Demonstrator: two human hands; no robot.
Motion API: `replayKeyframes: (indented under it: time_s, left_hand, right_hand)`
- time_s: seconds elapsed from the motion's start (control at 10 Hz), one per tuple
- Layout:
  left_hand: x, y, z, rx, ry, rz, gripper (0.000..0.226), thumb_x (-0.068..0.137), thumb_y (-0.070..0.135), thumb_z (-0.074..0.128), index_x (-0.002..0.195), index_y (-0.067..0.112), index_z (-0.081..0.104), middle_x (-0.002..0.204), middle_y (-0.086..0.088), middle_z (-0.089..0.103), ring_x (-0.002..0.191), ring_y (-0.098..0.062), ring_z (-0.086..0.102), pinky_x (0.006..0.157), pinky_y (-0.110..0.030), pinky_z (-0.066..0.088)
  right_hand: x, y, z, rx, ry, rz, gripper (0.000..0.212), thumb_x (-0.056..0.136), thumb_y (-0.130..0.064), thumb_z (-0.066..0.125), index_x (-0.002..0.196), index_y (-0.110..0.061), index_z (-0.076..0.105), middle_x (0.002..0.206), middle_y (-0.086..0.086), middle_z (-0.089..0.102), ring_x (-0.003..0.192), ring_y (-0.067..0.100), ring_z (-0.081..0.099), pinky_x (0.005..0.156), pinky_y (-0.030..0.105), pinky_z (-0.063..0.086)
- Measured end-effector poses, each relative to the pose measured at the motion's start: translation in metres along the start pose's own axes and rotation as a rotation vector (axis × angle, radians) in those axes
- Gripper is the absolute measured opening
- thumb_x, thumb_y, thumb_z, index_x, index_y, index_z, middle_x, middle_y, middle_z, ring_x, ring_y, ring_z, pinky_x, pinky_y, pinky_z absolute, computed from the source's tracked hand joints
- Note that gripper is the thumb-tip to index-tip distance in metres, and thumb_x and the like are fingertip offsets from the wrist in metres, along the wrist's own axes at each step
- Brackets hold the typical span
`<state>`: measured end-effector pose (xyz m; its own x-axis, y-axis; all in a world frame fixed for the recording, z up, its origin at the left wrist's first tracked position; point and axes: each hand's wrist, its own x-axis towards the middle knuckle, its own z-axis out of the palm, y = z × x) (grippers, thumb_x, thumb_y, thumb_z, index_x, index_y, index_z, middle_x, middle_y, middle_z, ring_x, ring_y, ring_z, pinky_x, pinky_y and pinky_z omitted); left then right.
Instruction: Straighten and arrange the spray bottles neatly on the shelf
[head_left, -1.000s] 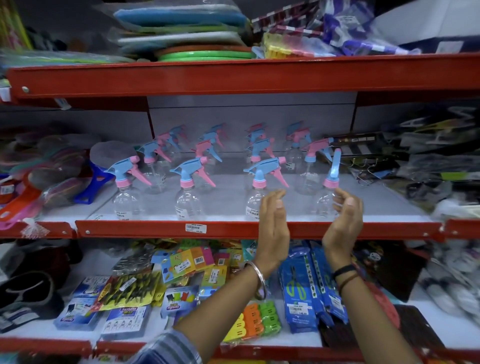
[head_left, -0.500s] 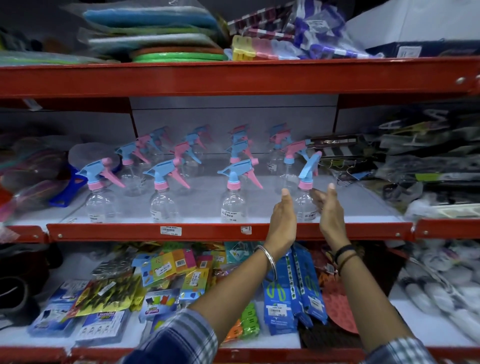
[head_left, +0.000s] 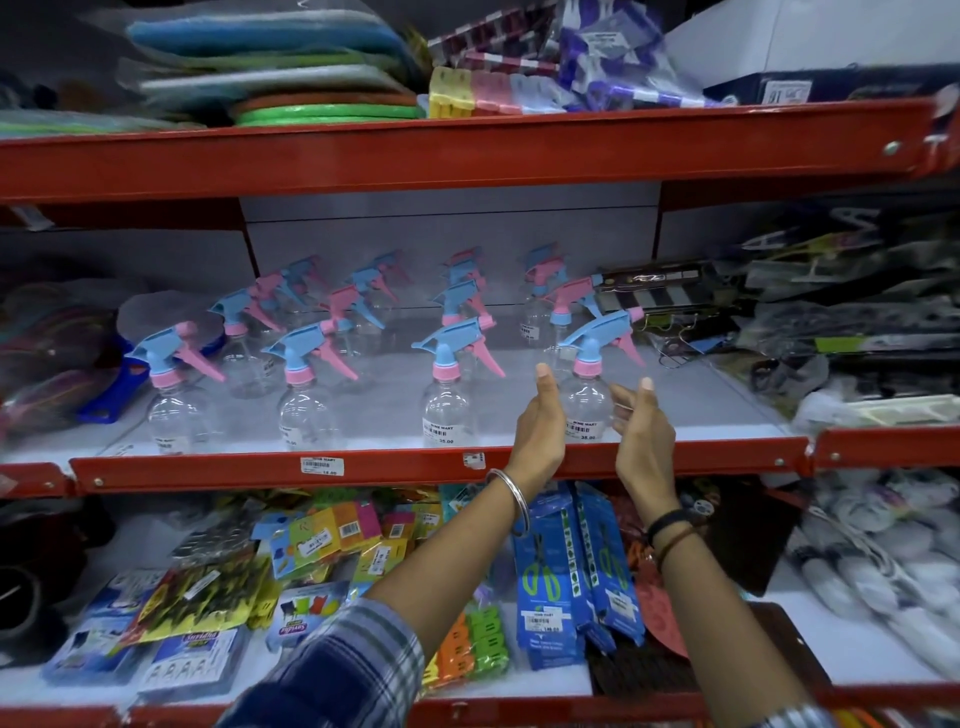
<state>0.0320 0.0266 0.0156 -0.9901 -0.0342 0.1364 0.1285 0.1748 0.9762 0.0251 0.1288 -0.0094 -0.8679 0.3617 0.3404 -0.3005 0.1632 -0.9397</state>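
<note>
Several clear spray bottles with blue heads and pink triggers stand in rows on the white middle shelf (head_left: 395, 415). The front row holds one bottle at the left (head_left: 176, 415), a second (head_left: 306, 410), a third (head_left: 447, 405) and the rightmost bottle (head_left: 586, 402), all upright with nozzles pointing left. My left hand (head_left: 540, 421) and my right hand (head_left: 641, 421) flank the rightmost bottle, palms facing each other, fingers spread. I cannot tell whether they touch it. More bottles (head_left: 462, 301) stand less evenly behind.
The red shelf rim (head_left: 208, 470) carries price tags. Packaged goods (head_left: 670, 296) crowd the shelf right of the bottles, and a blue item (head_left: 111, 389) sits at the left. Scissor packs (head_left: 566, 566) and colourful packets lie on the lower shelf. Mats are stacked on the top shelf (head_left: 322, 111).
The rightmost front bottle's spray head has turned from pointing up and right to facing left like the others. Both hands have stayed around it, now slightly loosened.
</note>
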Motion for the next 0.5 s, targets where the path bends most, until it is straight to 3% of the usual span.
replayKeyframes:
  time_s: [0.1, 0.2, 0.3, 0.4, 0.5]
  left_hand:
    - [-0.002, 0.001, 0.002, -0.005, 0.0, 0.004, 0.067, 0.085, 0.068, 0.002, 0.11, 0.031, 0.053, 0.083, 0.019, 0.049, 0.073, 0.002, 0.045, 0.067, -0.018, 0.032]
    - [0.001, -0.002, 0.001, 0.008, -0.009, 0.008, 0.078, 0.087, 0.065, 0.003, 0.129, 0.02, 0.05, 0.123, 0.002, 0.058, 0.107, -0.013, 0.055, 0.092, -0.025, 0.032]
    - [-0.007, 0.001, 0.0, 0.055, 0.006, 0.083, 0.07, 0.092, 0.058, 0.01, 0.119, 0.014, 0.057, 0.119, -0.007, 0.06, 0.095, -0.009, 0.057, 0.094, -0.03, 0.038]
    - [-0.02, -0.001, -0.003, 0.079, 0.063, 0.168, 0.057, 0.094, 0.054, 0.022, 0.124, 0.014, 0.05, 0.133, -0.008, 0.05, 0.122, -0.019, 0.048, 0.106, -0.032, 0.033]
    - [-0.037, 0.005, -0.021, 0.088, 0.131, 0.317, 0.05, 0.095, 0.048, 0.029, 0.123, 0.013, 0.051, 0.129, -0.003, 0.053, 0.119, -0.013, 0.048, 0.105, -0.027, 0.036]
  right_hand:
    - [-0.001, -0.001, 0.0, 0.002, 0.01, 0.008, 0.077, 0.083, -0.068, 0.011, 0.111, -0.019, 0.063, 0.114, 0.009, 0.064, 0.105, 0.023, 0.058, 0.097, 0.047, 0.044]
    - [-0.001, 0.0, 0.001, 0.013, 0.015, 0.025, 0.073, 0.083, -0.068, 0.014, 0.109, -0.021, 0.063, 0.115, 0.009, 0.064, 0.105, 0.024, 0.058, 0.098, 0.049, 0.043]
    - [-0.004, 0.001, 0.001, -0.025, 0.043, -0.002, 0.067, 0.087, -0.063, 0.016, 0.105, -0.019, 0.062, 0.114, 0.008, 0.062, 0.104, 0.023, 0.056, 0.093, 0.043, 0.043]
    - [-0.012, -0.007, 0.0, -0.088, 0.152, -0.149, 0.062, 0.091, -0.057, 0.017, 0.099, -0.012, 0.059, 0.105, 0.001, 0.051, 0.103, 0.024, 0.051, 0.085, 0.035, 0.035]
    - [-0.023, -0.038, 0.003, -0.14, 0.154, -0.335, 0.063, 0.09, -0.053, 0.016, 0.121, -0.014, 0.054, 0.119, 0.006, 0.051, 0.11, 0.019, 0.047, 0.088, 0.03, 0.033]
